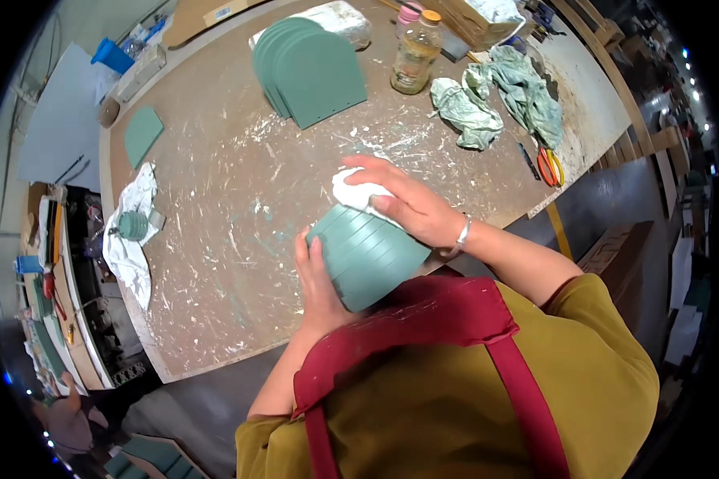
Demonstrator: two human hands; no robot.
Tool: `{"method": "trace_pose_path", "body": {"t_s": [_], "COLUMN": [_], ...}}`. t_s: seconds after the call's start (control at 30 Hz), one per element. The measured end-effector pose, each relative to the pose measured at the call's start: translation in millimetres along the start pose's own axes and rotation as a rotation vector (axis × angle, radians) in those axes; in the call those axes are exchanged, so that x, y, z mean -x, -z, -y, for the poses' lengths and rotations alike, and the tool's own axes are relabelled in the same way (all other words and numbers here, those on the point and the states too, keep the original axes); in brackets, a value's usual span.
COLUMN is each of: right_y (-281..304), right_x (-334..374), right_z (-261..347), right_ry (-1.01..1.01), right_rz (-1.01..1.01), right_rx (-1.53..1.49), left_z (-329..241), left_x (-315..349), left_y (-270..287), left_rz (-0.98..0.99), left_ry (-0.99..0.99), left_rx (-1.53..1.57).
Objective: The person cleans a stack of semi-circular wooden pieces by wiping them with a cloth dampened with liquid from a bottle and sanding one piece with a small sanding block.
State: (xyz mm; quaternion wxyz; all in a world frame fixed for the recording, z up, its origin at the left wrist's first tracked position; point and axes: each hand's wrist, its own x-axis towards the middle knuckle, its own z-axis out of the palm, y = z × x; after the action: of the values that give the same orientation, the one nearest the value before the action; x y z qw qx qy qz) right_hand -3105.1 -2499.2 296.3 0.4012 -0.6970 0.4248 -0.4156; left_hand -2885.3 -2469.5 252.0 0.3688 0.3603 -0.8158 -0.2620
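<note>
A green panel [371, 255] with several parallel lines across its face is tilted between my hands at the near side of the table. My left hand [321, 279] is closed on its left edge, thumb on the face. In my right hand [415, 203] is a bunched white cloth [348, 191], pressed against the panel's far edge. Farther back stands a group of green round-topped panels [319, 76], overlapping one another. Part of the held panel's near end is hidden by my red apron.
Crumpled green-stained cloths [467, 116], a jar with an orange lid [417, 56] and orange-handled scissors [549, 166] are at the right. A white cloth [136, 263] with a small ridged green piece [133, 226] lies left, below a flat green piece [142, 136]. Another person [68, 415] is at lower left.
</note>
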Motion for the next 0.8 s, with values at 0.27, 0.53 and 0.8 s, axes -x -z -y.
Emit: {"method": "trace_pose_path", "body": {"t_s": [0.27,0.53,0.8], "right_y": [5,8,69], "right_x": [45,5,54], "right_z": [-93,-7,-99], "right_ry": [-0.456,0.287,-0.569], "right_rz": [-0.368,0.076,-0.471], "right_rx": [-0.178,0.322,-0.723], "left_z": [1,9,6], "left_x": [0,9,10], "left_y": [3,14,25], "left_rz": [0.113,0.228,0.313], "left_ry": [0.008,0.104,0.294], "left_rx": [-0.03,-0.109,-0.022]}}
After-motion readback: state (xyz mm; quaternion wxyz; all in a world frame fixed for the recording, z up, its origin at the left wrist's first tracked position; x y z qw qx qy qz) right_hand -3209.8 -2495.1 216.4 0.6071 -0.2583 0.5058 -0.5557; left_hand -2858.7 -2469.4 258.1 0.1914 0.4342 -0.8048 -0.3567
